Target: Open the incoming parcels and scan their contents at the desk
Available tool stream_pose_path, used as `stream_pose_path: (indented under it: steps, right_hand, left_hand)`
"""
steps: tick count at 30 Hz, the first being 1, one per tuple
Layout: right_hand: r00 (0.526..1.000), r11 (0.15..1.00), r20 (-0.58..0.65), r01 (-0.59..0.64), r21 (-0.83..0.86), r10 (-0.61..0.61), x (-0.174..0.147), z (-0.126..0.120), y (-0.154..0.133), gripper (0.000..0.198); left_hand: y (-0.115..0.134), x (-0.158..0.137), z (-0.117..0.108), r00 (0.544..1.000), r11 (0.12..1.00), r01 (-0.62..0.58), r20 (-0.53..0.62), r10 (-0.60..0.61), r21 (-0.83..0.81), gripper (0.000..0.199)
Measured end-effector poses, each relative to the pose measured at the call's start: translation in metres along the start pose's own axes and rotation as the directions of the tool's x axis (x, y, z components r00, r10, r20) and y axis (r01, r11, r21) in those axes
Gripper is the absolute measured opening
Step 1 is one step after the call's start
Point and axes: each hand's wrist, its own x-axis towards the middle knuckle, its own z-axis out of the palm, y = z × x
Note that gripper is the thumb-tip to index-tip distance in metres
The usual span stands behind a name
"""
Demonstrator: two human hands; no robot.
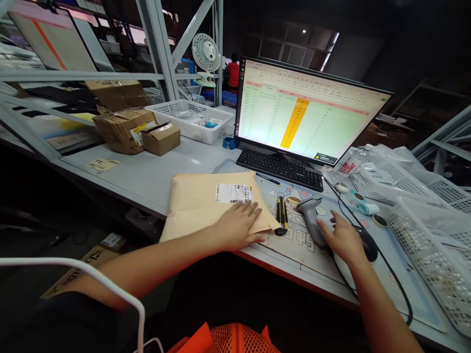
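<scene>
A tan padded envelope (195, 206) with a white printed label (233, 192) lies at the desk's front edge. My left hand (239, 225) rests on it, fingers spread, just below the label. My right hand (342, 238) is beside the handle of a grey barcode scanner (311, 218), fingers apart; whether the thumb touches the handle I cannot tell. Partly behind that hand is a black computer mouse (368, 243). Between the envelope and the scanner lies a yellow and black utility knife (281, 215). A black pen (268, 178) lies above the envelope's right corner.
A monitor (305, 113) showing a spreadsheet stands behind a black keyboard (279, 169). Cardboard boxes (162, 138) and a white basket (195, 122) are at the back left. White plastic baskets (427, 245) line the right side. A black cable (390, 274) runs along the right.
</scene>
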Motion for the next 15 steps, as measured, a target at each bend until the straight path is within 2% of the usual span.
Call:
stream_pose_path:
  steps: [2,4,7,9,11,12,13,15]
  right_hand:
    - [0.991,0.996,0.115,-0.069,-0.048,0.074,0.007,0.013,0.003,0.078]
    - [0.98,0.996,0.184,-0.072,-0.059,0.081,0.008,0.026,-0.006,0.081]
    - [0.981,0.996,0.192,-0.023,-0.081,0.038,0.007,0.039,-0.025,0.084]
    - [0.982,0.997,0.186,-0.032,-0.066,0.044,0.01,0.039,-0.032,0.079]
    - [0.972,0.992,0.21,-0.116,0.054,0.102,0.017,0.031,-0.033,0.066]
    - [0.962,0.969,0.238,-0.178,0.172,0.134,0.021,0.023,-0.031,0.056]
    - [0.95,0.917,0.27,-0.239,0.32,0.153,0.024,0.014,-0.029,0.043]
    - [0.935,0.724,0.338,-0.304,0.62,0.103,0.027,-0.011,-0.027,0.032]
  left_hand:
    - [0.011,0.003,0.024,0.997,0.997,-0.068,0.027,0.07,-0.043,0.097]
    - [0.011,0.002,0.043,0.992,0.99,-0.113,0.037,0.117,-0.082,0.098]
    - [0.004,-0.003,0.058,0.992,0.985,-0.124,0.013,0.126,-0.121,0.1]
    - [0.0,-0.005,0.059,0.993,0.983,-0.122,-0.012,0.121,-0.136,0.101]
    - [-0.001,-0.005,0.06,0.991,0.98,-0.132,-0.038,0.128,-0.15,0.101]
    - [0.0,-0.004,0.06,0.99,0.978,-0.139,-0.047,0.133,-0.156,0.101]
    - [0.0,-0.004,0.06,0.989,0.977,-0.142,-0.05,0.136,-0.16,0.101]
    - [0.001,-0.004,0.06,0.989,0.977,-0.142,-0.051,0.135,-0.161,0.101]
